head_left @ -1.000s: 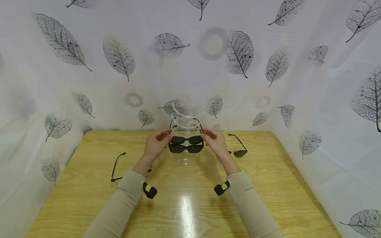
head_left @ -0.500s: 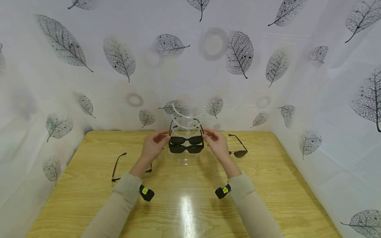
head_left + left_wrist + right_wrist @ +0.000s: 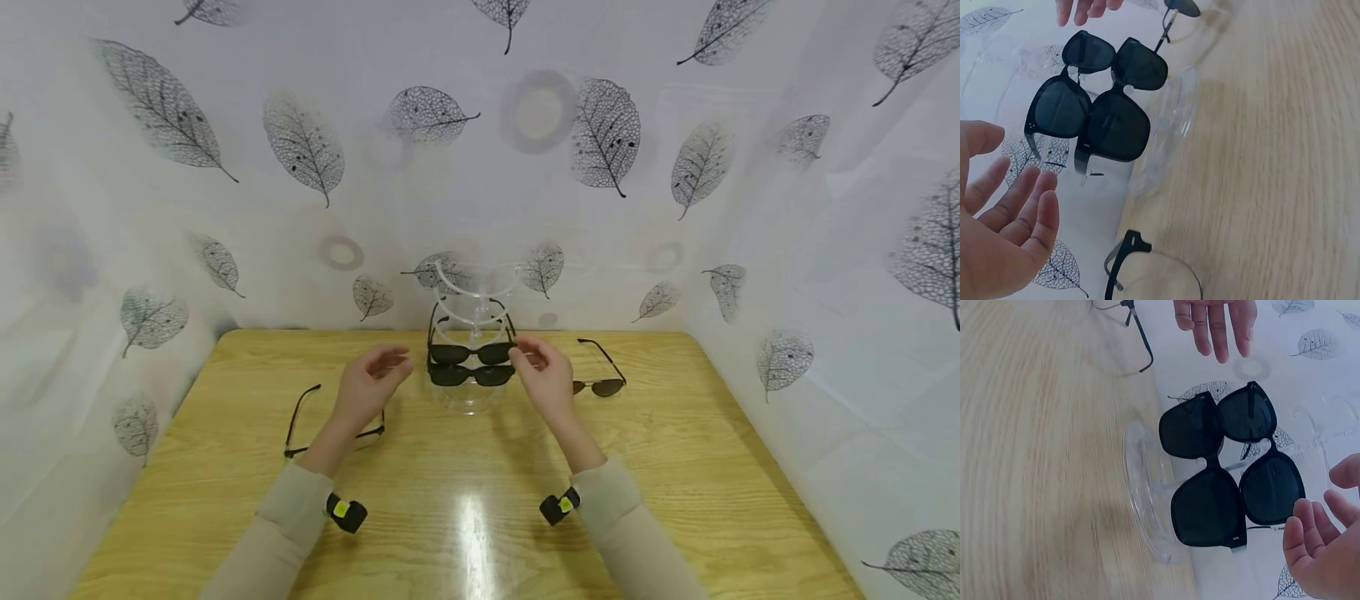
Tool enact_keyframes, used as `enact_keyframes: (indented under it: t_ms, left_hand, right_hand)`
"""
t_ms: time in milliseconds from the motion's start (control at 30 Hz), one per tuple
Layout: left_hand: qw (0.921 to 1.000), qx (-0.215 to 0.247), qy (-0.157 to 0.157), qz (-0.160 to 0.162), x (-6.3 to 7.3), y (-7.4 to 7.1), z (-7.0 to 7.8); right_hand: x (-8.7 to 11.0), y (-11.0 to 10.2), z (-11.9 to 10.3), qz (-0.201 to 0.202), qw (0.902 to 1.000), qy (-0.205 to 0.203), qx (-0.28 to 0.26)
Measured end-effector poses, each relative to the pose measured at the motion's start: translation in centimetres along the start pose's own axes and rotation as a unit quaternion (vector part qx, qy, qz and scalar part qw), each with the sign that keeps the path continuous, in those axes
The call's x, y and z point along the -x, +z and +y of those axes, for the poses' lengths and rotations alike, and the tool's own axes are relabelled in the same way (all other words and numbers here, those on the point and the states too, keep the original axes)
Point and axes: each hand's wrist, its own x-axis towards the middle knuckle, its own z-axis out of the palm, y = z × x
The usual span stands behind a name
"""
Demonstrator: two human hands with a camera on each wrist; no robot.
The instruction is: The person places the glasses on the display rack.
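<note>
Two pairs of black sunglasses sit one above the other on a clear display stand [image 3: 468, 407]: the upper sunglasses [image 3: 450, 355] and the lower sunglasses [image 3: 491, 376]. My left hand [image 3: 365, 385] is apart from them on the left, fingers loosely bent and holding nothing, as the left wrist view confirms. Close by the right end of the upper sunglasses is my right hand [image 3: 547, 382]. Its fingertips lie at the lens edge in the right wrist view, thumb apart; whether they touch cannot be told. The stand's upper curved bars bear no glasses.
Clear-lensed, dark-framed glasses [image 3: 1127, 244] lie on the wooden table [image 3: 420, 517] at the left, partly behind the left forearm. Another pair of sunglasses [image 3: 607, 387] lies at the right, partly covered by the right hand. A leaf-printed curtain [image 3: 480, 192] encloses the back and sides.
My left hand has let go of the upper sunglasses and moved left and toward me. The right hand has loosened and shifted slightly off their right end. The sunglasses stay on the stand.
</note>
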Motion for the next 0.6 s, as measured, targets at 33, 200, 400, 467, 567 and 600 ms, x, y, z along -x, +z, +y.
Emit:
enact_keyframes:
  t_ms: [33,200,400,467,567,600]
  left_hand:
    - [1.0,-0.004,0.001,0.0,0.3,-0.2,0.0]
    - [0.9998,-0.017,0.005,0.002,1.9,-2.0,0.0]
    - [0.9986,-0.047,0.02,0.013,3.6,-4.4,-0.3]
    - [0.9979,-0.059,0.024,0.015,4.1,-5.1,-0.4]
    - [0.9973,-0.067,0.025,0.019,4.9,-6.0,-0.4]
    - [0.9971,-0.07,0.023,0.02,5.1,-6.3,-0.4]
  right_hand:
    - [0.1,0.1,-0.1,-0.002,1.0,-0.001,-0.005]
    - [1.0,1.4,-0.3,-0.03,0.9993,-0.013,-0.02]
    - [2.2,3.4,-0.4,-0.083,0.9957,-0.019,-0.035]
    - [2.5,4.1,-0.4,-0.099,0.9941,-0.02,-0.038]
    - [3.0,5.1,-0.5,-0.122,0.9916,-0.024,-0.037]
    - [3.1,5.4,-0.5,-0.126,0.9911,-0.024,-0.035]
